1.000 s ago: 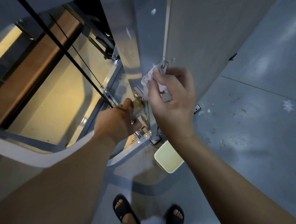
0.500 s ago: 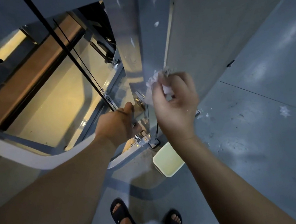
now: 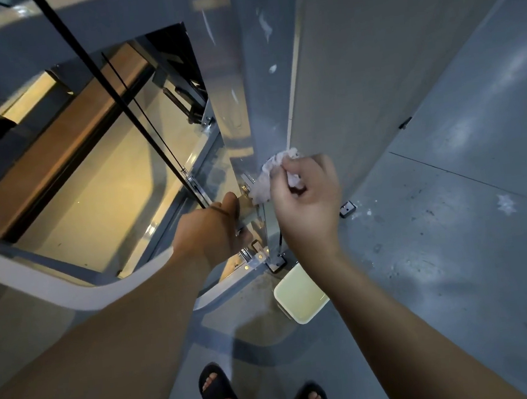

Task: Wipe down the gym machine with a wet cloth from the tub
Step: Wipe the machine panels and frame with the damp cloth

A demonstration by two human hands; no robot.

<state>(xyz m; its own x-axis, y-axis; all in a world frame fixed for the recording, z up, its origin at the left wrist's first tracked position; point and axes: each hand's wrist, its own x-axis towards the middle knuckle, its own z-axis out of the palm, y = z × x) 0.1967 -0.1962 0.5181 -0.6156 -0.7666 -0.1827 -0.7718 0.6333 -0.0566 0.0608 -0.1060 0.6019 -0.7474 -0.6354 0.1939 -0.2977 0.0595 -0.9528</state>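
**Wiping low on the post**

The right hand (image 3: 308,204) pinched the crumpled white cloth (image 3: 263,183), its grip curled round the wad and pressing it to the gym machine (image 3: 259,108), low on the grey upright post just above the bolted fittings. The left hand (image 3: 210,234) had its grip wrapped round a metal fitting beside it, probably to steady things. Flat pressure and long strokes along the post would likely clean better than dabbing, and white smears (image 3: 265,27) waited higher up. The cloth looked thin, bunched and limp — liable to snag on bolts. The pale tub (image 3: 295,300) stood on the floor (image 3: 455,244) just below the hands.
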